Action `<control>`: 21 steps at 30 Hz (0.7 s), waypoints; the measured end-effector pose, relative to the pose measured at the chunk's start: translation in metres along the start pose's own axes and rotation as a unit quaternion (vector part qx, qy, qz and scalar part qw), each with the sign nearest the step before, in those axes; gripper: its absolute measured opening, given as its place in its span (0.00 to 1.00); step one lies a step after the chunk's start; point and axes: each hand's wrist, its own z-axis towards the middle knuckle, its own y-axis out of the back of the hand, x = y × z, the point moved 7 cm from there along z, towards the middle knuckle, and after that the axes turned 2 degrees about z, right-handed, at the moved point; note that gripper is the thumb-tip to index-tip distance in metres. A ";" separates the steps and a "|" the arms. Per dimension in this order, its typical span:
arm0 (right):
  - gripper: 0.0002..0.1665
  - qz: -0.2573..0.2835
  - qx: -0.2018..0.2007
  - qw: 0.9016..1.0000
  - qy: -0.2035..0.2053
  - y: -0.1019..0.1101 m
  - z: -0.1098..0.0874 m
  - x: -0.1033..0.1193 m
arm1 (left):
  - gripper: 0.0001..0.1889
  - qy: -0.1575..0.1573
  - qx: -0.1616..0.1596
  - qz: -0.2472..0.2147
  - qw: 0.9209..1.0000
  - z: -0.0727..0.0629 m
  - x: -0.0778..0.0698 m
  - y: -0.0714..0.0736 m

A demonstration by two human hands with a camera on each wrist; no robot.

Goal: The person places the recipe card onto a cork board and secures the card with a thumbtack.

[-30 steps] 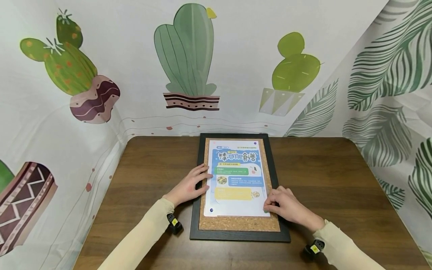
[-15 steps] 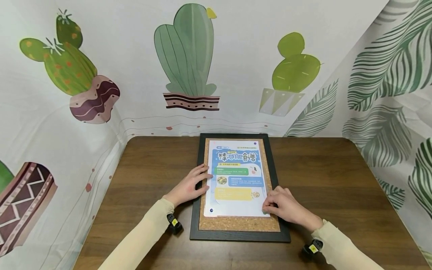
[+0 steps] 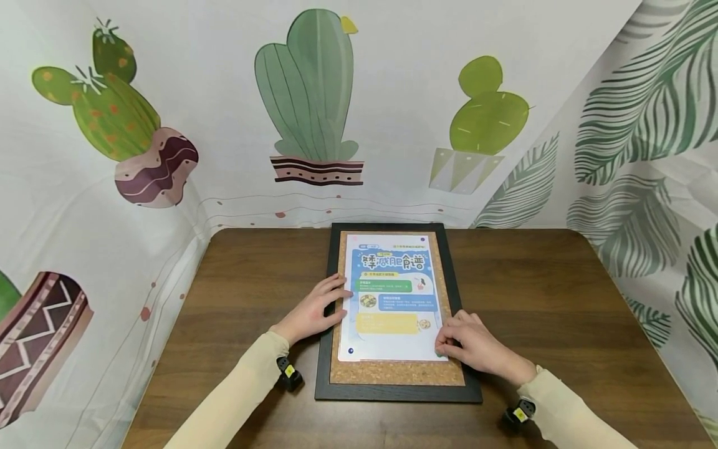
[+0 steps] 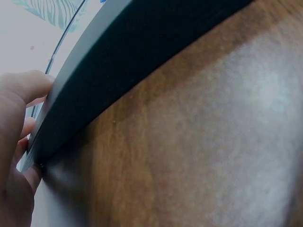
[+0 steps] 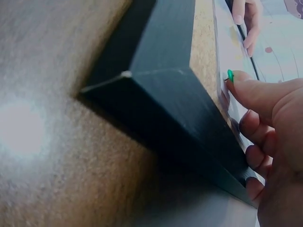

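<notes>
A printed poster (image 3: 387, 347) with Chinese lettering lies on a cork board (image 3: 397, 374) in a black frame (image 3: 398, 392). My right hand (image 3: 473, 344) is at the poster's lower right corner. Between its thumb and a finger it pinches a green pushpin (image 5: 230, 75); in the right wrist view the metal point is bare, close to the paper. My left hand (image 3: 313, 310) rests across the frame's left side, its fingers extended onto the poster's edge. Blue pushpins sit at the lower left (image 3: 350, 350) and upper right (image 3: 423, 239) corners, and a faint pink pin (image 3: 354, 238) at the upper left.
The frame lies on a brown wooden table (image 3: 538, 287), its far edge close to the wall. A white cloth (image 3: 404, 75) printed with cacti and leaves hangs behind the table and at its sides. Each wrist carries a small black camera (image 3: 289, 373).
My right hand has shifted very slightly left at the poster's corner, still pinching the green pushpin. My left hand stays in place on the frame and poster edge.
</notes>
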 end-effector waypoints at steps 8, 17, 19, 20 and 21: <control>0.12 -0.003 -0.015 0.999 0.035 0.001 0.000 0.003 | 0.23 0.002 0.000 -0.003 1.000 0.000 0.001 -0.001; 0.12 -0.034 -0.019 0.996 0.080 0.000 -0.001 0.006 | 0.23 -0.002 0.000 -0.002 1.000 0.000 0.000 -0.001; 0.11 -0.039 -0.018 0.996 0.083 0.000 0.000 0.006 | 0.23 -0.002 -0.001 -0.002 1.000 0.000 0.000 -0.001; 0.11 -0.042 -0.017 0.995 0.084 0.000 0.000 0.005 | 0.23 -0.002 -0.002 -0.001 1.000 0.000 0.000 0.000; 0.11 -0.043 -0.017 0.995 0.083 0.000 0.001 0.005 | 0.23 -0.002 -0.002 -0.002 1.000 0.000 0.000 0.000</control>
